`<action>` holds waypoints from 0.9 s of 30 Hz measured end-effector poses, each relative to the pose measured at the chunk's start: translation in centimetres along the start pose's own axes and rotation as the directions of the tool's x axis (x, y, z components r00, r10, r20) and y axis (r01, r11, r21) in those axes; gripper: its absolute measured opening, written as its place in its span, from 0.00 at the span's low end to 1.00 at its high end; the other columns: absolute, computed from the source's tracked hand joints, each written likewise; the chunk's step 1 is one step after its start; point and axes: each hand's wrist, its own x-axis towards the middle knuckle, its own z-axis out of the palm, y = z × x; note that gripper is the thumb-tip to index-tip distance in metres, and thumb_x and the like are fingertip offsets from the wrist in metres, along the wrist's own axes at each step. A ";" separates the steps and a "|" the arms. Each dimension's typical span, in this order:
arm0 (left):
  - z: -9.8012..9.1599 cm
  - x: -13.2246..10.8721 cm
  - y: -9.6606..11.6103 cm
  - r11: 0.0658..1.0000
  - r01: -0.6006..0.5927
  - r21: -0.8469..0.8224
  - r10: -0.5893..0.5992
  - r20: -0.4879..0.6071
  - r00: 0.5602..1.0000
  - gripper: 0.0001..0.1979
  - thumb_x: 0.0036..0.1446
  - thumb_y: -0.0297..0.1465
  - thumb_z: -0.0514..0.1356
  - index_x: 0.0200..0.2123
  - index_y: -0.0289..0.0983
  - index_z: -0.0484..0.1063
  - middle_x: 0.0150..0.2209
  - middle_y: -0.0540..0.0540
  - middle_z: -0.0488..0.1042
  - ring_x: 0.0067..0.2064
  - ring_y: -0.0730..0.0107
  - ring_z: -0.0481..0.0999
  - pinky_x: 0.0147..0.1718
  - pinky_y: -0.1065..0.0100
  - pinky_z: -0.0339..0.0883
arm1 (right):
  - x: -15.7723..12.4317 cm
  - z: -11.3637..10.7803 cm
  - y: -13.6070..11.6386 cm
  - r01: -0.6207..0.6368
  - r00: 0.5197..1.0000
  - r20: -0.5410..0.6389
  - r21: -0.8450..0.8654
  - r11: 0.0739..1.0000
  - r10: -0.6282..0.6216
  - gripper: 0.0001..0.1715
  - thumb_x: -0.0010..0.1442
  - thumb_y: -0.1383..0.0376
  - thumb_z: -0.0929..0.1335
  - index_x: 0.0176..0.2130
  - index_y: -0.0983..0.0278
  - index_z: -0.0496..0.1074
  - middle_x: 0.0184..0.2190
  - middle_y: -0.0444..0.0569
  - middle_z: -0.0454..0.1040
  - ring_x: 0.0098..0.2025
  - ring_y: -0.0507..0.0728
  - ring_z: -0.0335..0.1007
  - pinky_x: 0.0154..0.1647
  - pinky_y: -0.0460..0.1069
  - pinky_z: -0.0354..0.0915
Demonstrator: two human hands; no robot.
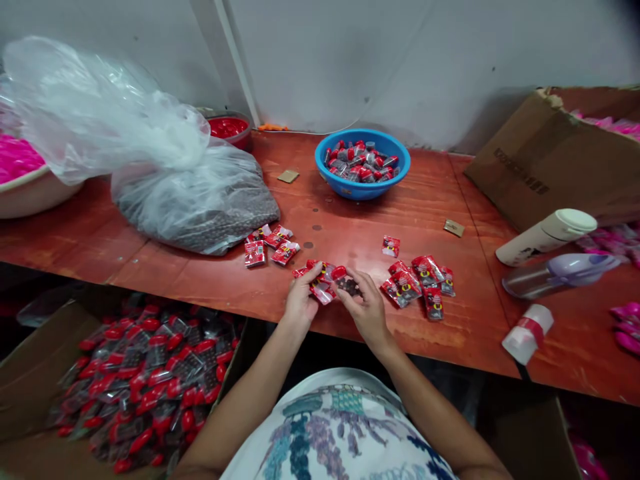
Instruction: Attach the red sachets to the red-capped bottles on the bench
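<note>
At the table's front edge, my left hand (pixel 300 299) is closed around some small red printed packets (pixel 323 291). Between the fingers of my right hand (pixel 369 308) is a small clear bottle (pixel 349 285) with a red cap and dark beads inside. The bottle lies right beside the packets, and the two hands nearly meet. To the left lies a loose group of red packets (pixel 255 253). On the right, several filled packets (pixel 404 285) sit in a pile, with a single flat packet (pixel 391 246) just behind them.
A blue basin (pixel 363 191) of red-capped bottles stands at the back. Left is a plastic bag (pixel 200 200) of dark beads; below it, a carton (pixel 30 373) holds many bottles. A cardboard box (pixel 540 160), a white flask (pixel 543 237) and a purple-lidded bottle (pixel 535 279) stand right.
</note>
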 end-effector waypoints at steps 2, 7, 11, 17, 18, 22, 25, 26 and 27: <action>0.0 -0.1 0.0 1.000 -0.017 0.024 0.016 0.023 1.000 0.06 0.44 0.19 0.65 0.25 0.31 0.72 0.23 0.48 0.76 0.24 0.71 0.75 0.30 0.68 0.72 | -0.1 0.0 -0.1 -0.031 0.999 0.029 0.036 0.999 0.030 0.24 0.58 0.64 0.68 0.55 0.55 0.68 0.49 0.50 0.68 0.52 0.57 0.66 0.49 0.51 0.66; -0.3 -1.1 -0.2 0.985 -0.119 0.125 0.092 0.202 0.975 0.13 0.37 0.22 0.70 0.29 0.32 0.74 0.27 0.48 0.77 0.28 0.69 0.77 0.33 0.67 0.72 | 0.1 -0.3 0.1 -0.153 0.988 0.025 0.174 0.973 0.151 0.21 0.58 0.62 0.69 0.51 0.57 0.71 0.42 0.47 0.70 0.44 0.55 0.69 0.47 0.51 0.67; -0.5 -1.6 -0.6 0.954 -0.234 0.189 0.172 0.294 0.940 0.22 0.34 0.22 0.72 0.37 0.35 0.73 0.30 0.50 0.78 0.29 0.70 0.77 0.34 0.67 0.72 | 0.0 -0.4 0.5 -0.189 0.981 0.008 0.265 0.945 0.194 0.22 0.54 0.62 0.71 0.50 0.59 0.71 0.44 0.48 0.72 0.45 0.56 0.70 0.49 0.52 0.67; -0.2 -2.2 -0.1 0.925 -0.256 0.279 0.139 0.380 0.915 0.29 0.31 0.22 0.72 0.42 0.36 0.72 0.32 0.48 0.79 0.31 0.66 0.78 0.35 0.65 0.72 | -0.4 -0.3 0.3 -0.249 0.959 -0.021 0.411 0.877 0.282 0.21 0.51 0.63 0.73 0.46 0.61 0.71 0.42 0.48 0.74 0.43 0.56 0.72 0.48 0.53 0.69; -0.1 -2.3 0.0 0.926 -0.250 0.283 0.122 0.402 0.908 0.31 0.32 0.22 0.72 0.44 0.37 0.71 0.34 0.46 0.79 0.33 0.65 0.78 0.36 0.64 0.72 | -0.3 -0.3 0.1 -0.270 0.953 -0.005 0.450 0.852 0.304 0.21 0.51 0.63 0.73 0.46 0.61 0.70 0.41 0.48 0.75 0.43 0.56 0.73 0.48 0.53 0.70; 0.0 -2.5 -0.1 0.933 -0.229 0.278 0.096 0.422 0.902 0.32 0.33 0.23 0.72 0.46 0.38 0.70 0.37 0.45 0.79 0.36 0.63 0.79 0.39 0.63 0.71 | -0.3 -0.2 -0.3 -0.283 0.945 -0.001 0.500 0.818 0.327 0.21 0.50 0.64 0.73 0.44 0.61 0.70 0.41 0.48 0.75 0.43 0.56 0.72 0.47 0.53 0.70; -0.3 -2.3 -0.5 0.917 -0.238 0.319 0.106 0.383 0.918 0.26 0.32 0.23 0.72 0.39 0.35 0.72 0.30 0.48 0.78 0.31 0.68 0.77 0.36 0.68 0.71 | -0.3 -0.3 -0.3 -0.243 0.955 -0.046 0.438 0.866 0.292 0.20 0.50 0.63 0.73 0.43 0.61 0.70 0.41 0.47 0.75 0.42 0.56 0.73 0.47 0.53 0.70; -0.4 -2.2 -0.6 0.911 -0.243 0.333 0.107 0.378 0.920 0.24 0.32 0.23 0.72 0.37 0.35 0.73 0.29 0.49 0.77 0.29 0.70 0.76 0.35 0.69 0.70 | -0.4 -0.5 -0.2 -0.229 0.961 -0.052 0.407 0.884 0.272 0.20 0.50 0.63 0.73 0.44 0.60 0.70 0.41 0.47 0.75 0.42 0.56 0.73 0.47 0.52 0.70; -0.4 -2.1 -0.6 0.908 -0.247 0.339 0.110 0.376 0.920 0.24 0.31 0.23 0.73 0.36 0.34 0.73 0.28 0.50 0.76 0.29 0.71 0.76 0.34 0.70 0.70 | -0.4 -0.6 -0.1 -0.218 0.967 -0.043 0.375 0.901 0.252 0.21 0.50 0.63 0.73 0.44 0.60 0.70 0.41 0.47 0.74 0.43 0.56 0.72 0.47 0.52 0.70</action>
